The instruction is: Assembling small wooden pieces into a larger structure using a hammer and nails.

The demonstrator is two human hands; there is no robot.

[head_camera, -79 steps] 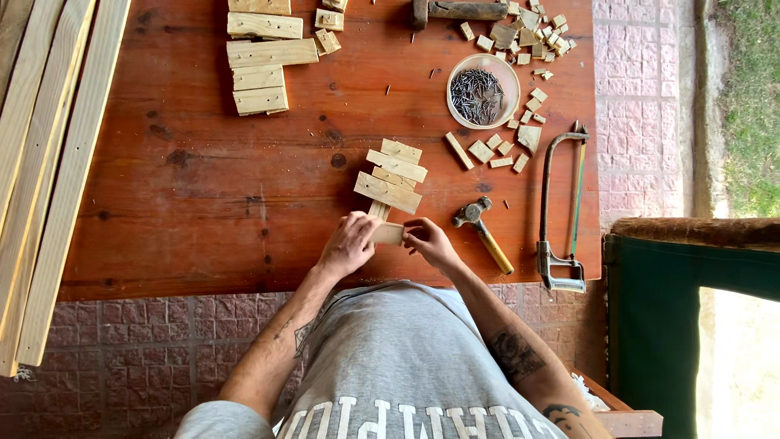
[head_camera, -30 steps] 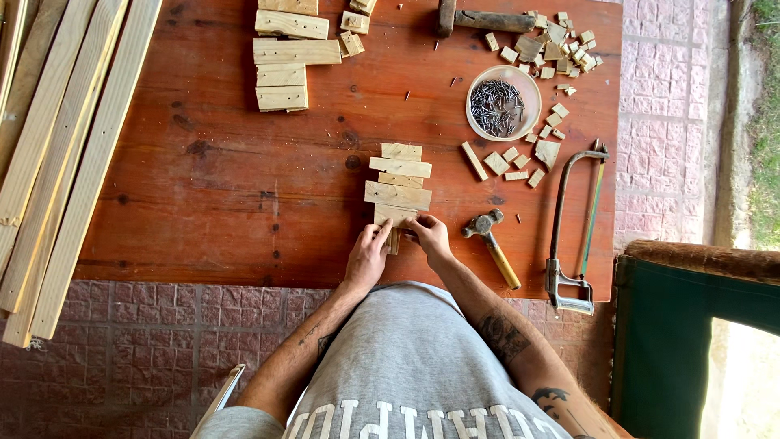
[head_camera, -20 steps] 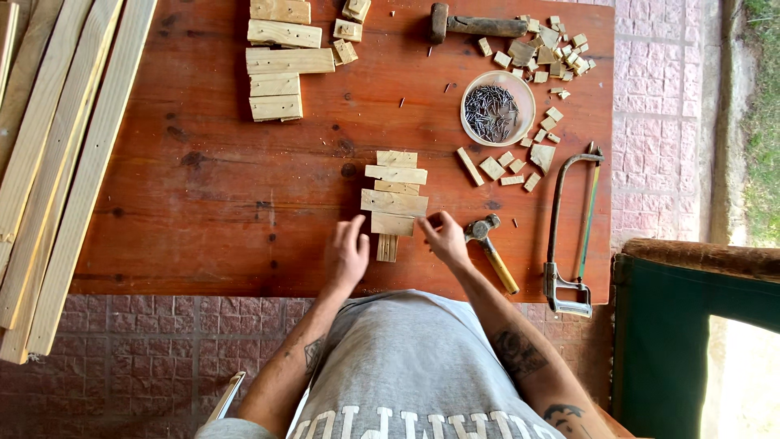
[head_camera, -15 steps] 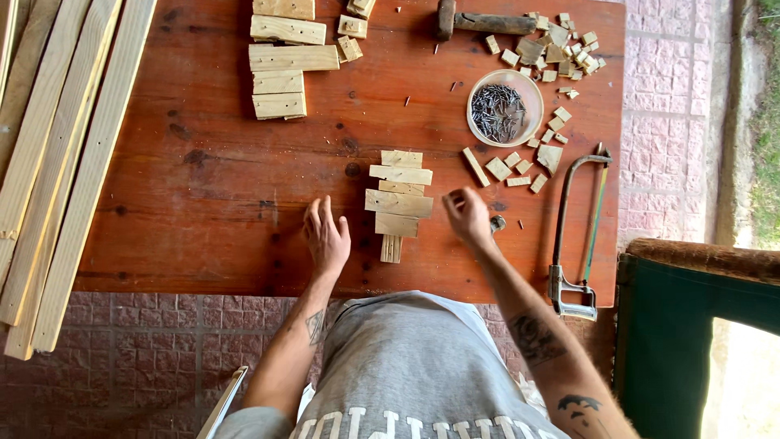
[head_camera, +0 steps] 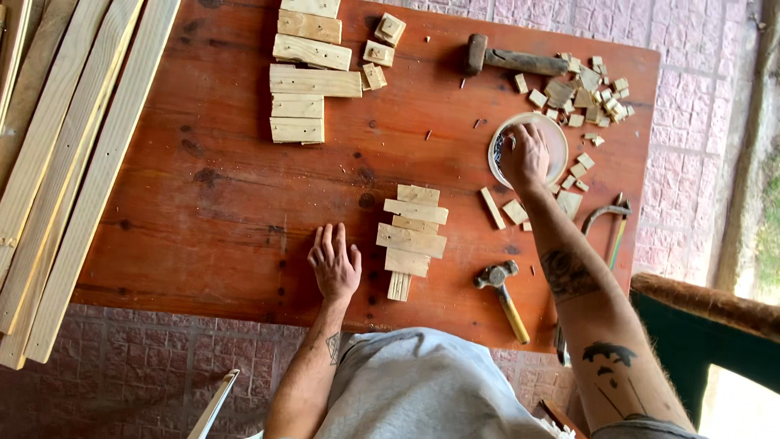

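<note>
While the left hand (head_camera: 334, 264) lies flat and palm-down on the reddish-brown wooden table (head_camera: 203, 203), fingers spread and holding nothing, the right hand (head_camera: 524, 156) reaches into the round white bowl of dark nails (head_camera: 556, 140). Its fingers are curled down inside the bowl; whether they have hold of a nail cannot be told from above.

Taking the small assembly of pale wooden slats laid crosswise in a tree-like stack (head_camera: 413, 239) as the landmark: it sits near the table's front edge, just ahead of the person's grey shirt. The left hand rests just to its left, not touching it. A small claw hammer with a yellow wooden handle (head_camera: 505, 296) lies to its right, near the front edge, untouched. The bowl stands beyond it and to the right, with scattered little offcut blocks of pale wood (head_camera: 581, 89) around and behind the bowl. A larger dark-headed mallet (head_camera: 510, 58) lies farther back, beyond the bowl. Straight back and to the left of the assembly, a neat pile of cut pale wood boards (head_camera: 307, 73) lies at the far side of the table. Well off to the left, long pale timber battens (head_camera: 69, 162) lean past the table's edge. To the far right, a hacksaw with a dark metal frame (head_camera: 611, 223) shows partly behind the right forearm.
</note>
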